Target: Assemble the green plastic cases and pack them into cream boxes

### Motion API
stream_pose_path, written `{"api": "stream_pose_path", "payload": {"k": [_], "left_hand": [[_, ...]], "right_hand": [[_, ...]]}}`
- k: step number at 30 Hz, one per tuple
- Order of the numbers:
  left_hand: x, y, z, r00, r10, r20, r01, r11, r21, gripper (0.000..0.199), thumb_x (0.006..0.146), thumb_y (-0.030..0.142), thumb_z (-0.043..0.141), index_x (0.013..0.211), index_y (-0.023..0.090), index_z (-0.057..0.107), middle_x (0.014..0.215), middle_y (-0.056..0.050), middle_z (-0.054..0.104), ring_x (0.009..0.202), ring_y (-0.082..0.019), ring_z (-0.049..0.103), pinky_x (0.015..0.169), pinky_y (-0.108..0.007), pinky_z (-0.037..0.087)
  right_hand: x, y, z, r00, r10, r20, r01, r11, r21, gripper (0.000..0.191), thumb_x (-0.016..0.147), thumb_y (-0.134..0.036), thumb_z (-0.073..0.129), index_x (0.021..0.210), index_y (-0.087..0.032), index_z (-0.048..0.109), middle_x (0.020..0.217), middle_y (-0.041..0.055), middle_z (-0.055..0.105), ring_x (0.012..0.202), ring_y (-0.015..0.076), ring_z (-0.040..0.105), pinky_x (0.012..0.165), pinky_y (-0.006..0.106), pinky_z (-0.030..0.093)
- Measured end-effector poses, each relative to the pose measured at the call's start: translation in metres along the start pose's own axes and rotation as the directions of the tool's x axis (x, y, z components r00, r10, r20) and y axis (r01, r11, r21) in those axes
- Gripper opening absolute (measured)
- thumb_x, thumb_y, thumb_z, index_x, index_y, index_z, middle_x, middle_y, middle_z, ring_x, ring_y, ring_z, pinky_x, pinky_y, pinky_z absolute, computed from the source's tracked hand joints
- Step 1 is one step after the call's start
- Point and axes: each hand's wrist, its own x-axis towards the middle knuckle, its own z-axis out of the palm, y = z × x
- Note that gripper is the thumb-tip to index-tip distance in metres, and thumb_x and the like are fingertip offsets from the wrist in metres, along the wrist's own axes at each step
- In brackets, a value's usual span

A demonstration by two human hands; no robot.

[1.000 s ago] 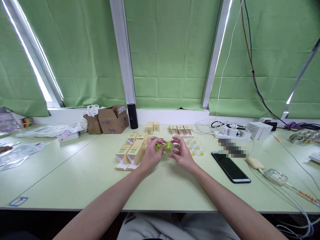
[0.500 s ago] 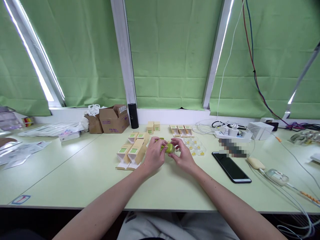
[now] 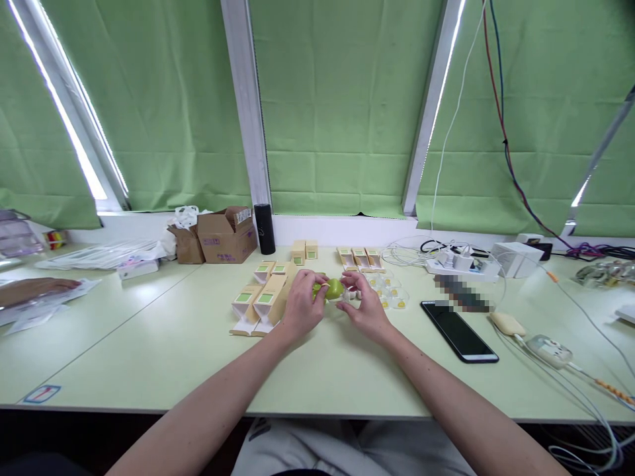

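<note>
Near the middle of the pale table (image 3: 198,370), a rounded green object (image 3: 335,288) is held between the person's two hands, and from it the clock directions are taken as seen by the wearer. By the left hand (image 3: 303,301), on the nine o'clock side, the green object is gripped, with thumb and fingers closed on its near end. The right hand (image 3: 366,307) is placed at three o'clock, its thumb and fingers curved and parted around a small clear piece (image 3: 346,295) at the object's other end; whether that piece is firmly pinched cannot be told.

Just beyond the right hand, at three o'clock, a clear tray (image 3: 393,292) is seen, with yellow bits in its cups. At nine, near the left hand, a cluster of cream cartons (image 3: 270,295) with green panels is laid out, the nearest with their flaps open. Toward eleven, two small cartons (image 3: 304,251) are set side by side; toward one, three open boxes (image 3: 360,258) are lined up. Between three and four, a black phone (image 3: 459,332) is laid flat. Toward ten, a brown cardboard box (image 3: 225,239) is placed beside a black cylinder (image 3: 264,229). Far off at nine, another person's hand (image 3: 47,289) is rested over plastic bags (image 3: 37,318).
</note>
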Motion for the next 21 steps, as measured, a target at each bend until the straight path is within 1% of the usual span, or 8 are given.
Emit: {"api": "stream_pose_path", "payload": {"k": [3,7,9,13,15,17,19,21], "left_hand": [[0.002,0.0,-0.001,0.993,-0.107,-0.042,0.102,0.99,-0.099,0.008,0.095,0.026,0.062,0.088,0.024,0.06,0.102,-0.008,0.074,0.101,-0.027,0.068,0.091,-0.043,0.051],[0.005,-0.008,0.001,0.961,-0.266,-0.07,0.239,0.934,-0.267,0.016,0.093,0.037,0.068,0.092,0.022,0.062,0.105,-0.008,0.075,0.095,-0.023,0.069,0.085,-0.037,0.053],[0.008,-0.015,0.002,0.935,-0.347,-0.071,0.294,0.872,-0.391,0.024,0.09,0.042,0.072,0.092,0.021,0.061,0.101,-0.008,0.074,0.09,-0.021,0.069,0.082,-0.035,0.054],[0.013,-0.029,0.003,0.849,-0.528,-0.009,0.42,0.686,-0.594,0.04,0.08,0.05,0.081,0.087,0.02,0.056,0.081,-0.001,0.068,0.065,-0.014,0.062,0.062,-0.028,0.051],[0.015,-0.034,0.002,0.807,-0.589,0.034,0.457,0.588,-0.668,0.039,0.077,0.045,0.083,0.085,0.019,0.055,0.077,0.0,0.066,0.064,-0.014,0.063,0.059,-0.027,0.051],[0.016,-0.039,0.002,0.761,-0.644,0.077,0.482,0.483,-0.731,0.031,0.077,0.034,0.082,0.084,0.018,0.056,0.078,-0.001,0.068,0.066,-0.015,0.066,0.06,-0.027,0.052],[0.017,-0.043,0.002,0.714,-0.691,0.117,0.499,0.384,-0.777,0.021,0.078,0.022,0.077,0.085,0.017,0.057,0.079,-0.004,0.07,0.067,-0.016,0.068,0.06,-0.027,0.053],[0.018,-0.046,0.002,0.683,-0.716,0.144,0.506,0.322,-0.8,0.014,0.077,0.013,0.071,0.086,0.016,0.059,0.082,-0.007,0.073,0.067,-0.016,0.069,0.059,-0.028,0.054]], "right_hand": [[0.0,0.001,0.0,1.0,-0.009,-0.003,0.009,1.0,-0.002,0.059,0.079,-0.024,0.076,0.133,-0.031,0.053,0.12,0.0058,0.073,0.114,0.0264,0.067,0.102,0.05,0.052],[0.0,0.002,-0.001,1.0,-0.002,0.001,0.002,1.0,-0.008,0.057,0.08,-0.022,0.076,0.132,-0.029,0.052,0.123,0.0067,0.073,0.117,0.0271,0.068,0.106,0.05,0.051],[0.0,0.002,-0.001,1.0,0.001,0.002,-0.001,1.0,-0.005,0.053,0.08,-0.021,0.075,0.128,-0.028,0.054,0.124,0.0068,0.072,0.118,0.0271,0.068,0.107,0.05,0.051],[0.0,-0.001,-0.003,1.0,-0.004,0.006,0.004,1.0,-0.016,0.042,0.08,-0.021,0.074,0.119,-0.028,0.061,0.124,0.0062,0.071,0.119,0.0272,0.066,0.111,0.05,0.049],[0.0,-0.002,-0.004,1.0,-0.013,0.009,0.014,1.0,-0.028,0.035,0.081,-0.021,0.072,0.114,-0.028,0.062,0.124,0.0062,0.071,0.12,0.0276,0.066,0.11,0.05,0.049],[-0.001,-0.003,-0.005,0.999,-0.038,0.008,0.038,0.998,-0.055,0.026,0.081,-0.02,0.071,0.105,-0.027,0.064,0.126,0.007,0.071,0.122,0.0286,0.065,0.109,0.051,0.049],[0.0,-0.004,-0.006,0.998,-0.056,0.006,0.056,0.994,-0.09,0.015,0.083,-0.02,0.069,0.096,-0.027,0.066,0.129,0.008,0.07,0.125,0.0298,0.064,0.11,0.053,0.048],[0.001,-0.004,-0.009,0.999,-0.048,0.012,0.049,0.992,-0.118,0.007,0.086,-0.02,0.067,0.087,-0.027,0.067,0.131,0.0082,0.07,0.126,0.0303,0.064,0.11,0.054,0.046]]}}
